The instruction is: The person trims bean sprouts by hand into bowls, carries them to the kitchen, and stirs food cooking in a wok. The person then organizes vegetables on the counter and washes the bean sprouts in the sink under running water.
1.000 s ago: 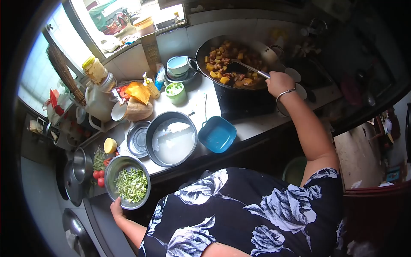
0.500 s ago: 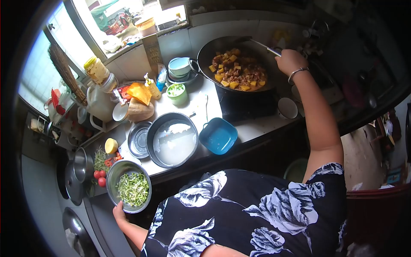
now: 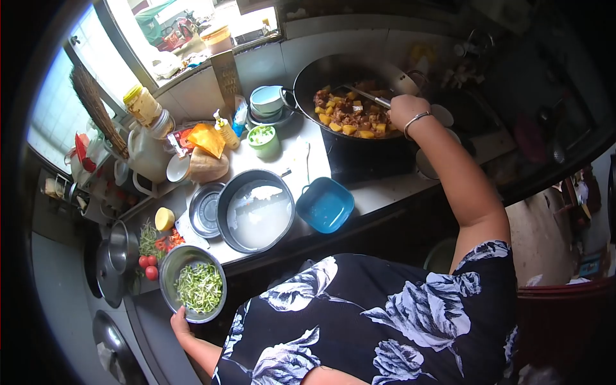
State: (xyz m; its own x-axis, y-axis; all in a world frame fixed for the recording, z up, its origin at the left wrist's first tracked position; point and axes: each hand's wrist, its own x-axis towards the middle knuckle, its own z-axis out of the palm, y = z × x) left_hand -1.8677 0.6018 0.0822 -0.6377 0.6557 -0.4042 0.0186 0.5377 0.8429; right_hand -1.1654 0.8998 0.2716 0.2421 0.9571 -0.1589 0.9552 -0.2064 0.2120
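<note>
Holding the metal handle of a cooking utensil (image 3: 378, 99) in your closed right hand (image 3: 409, 110), you have it over the wok (image 3: 340, 68); its far end is hard to make out against the food. Wok contents: yellow chunks and browned pieces (image 3: 353, 117), gathered mostly toward the side nearer you. The wok sits on the dark stove (image 3: 366, 162). A bracelet (image 3: 416, 122) circles your right wrist.

Your left hand (image 3: 181, 323) grips a metal bowl (image 3: 171, 269) at its near edge, thumb by the rim, other fingers largely hidden underneath. The bowl is slightly tilted, with cut pale-green vegetables (image 3: 199, 287) inside, and lies at the front edge of the surface (image 3: 296, 153).

Between your hands, from left to right: a wide grey pot (image 3: 224, 226) with a pale interior, then a blue square basin (image 3: 326, 208) just beside it. Behind these you have a green bowl (image 3: 264, 150) holding chopped greens, with stacked bowls (image 3: 266, 97) near the wok's handle. Beyond the metal bowl, red tomatoes (image 3: 151, 273) lie near a round yellow item (image 3: 164, 219).
</note>
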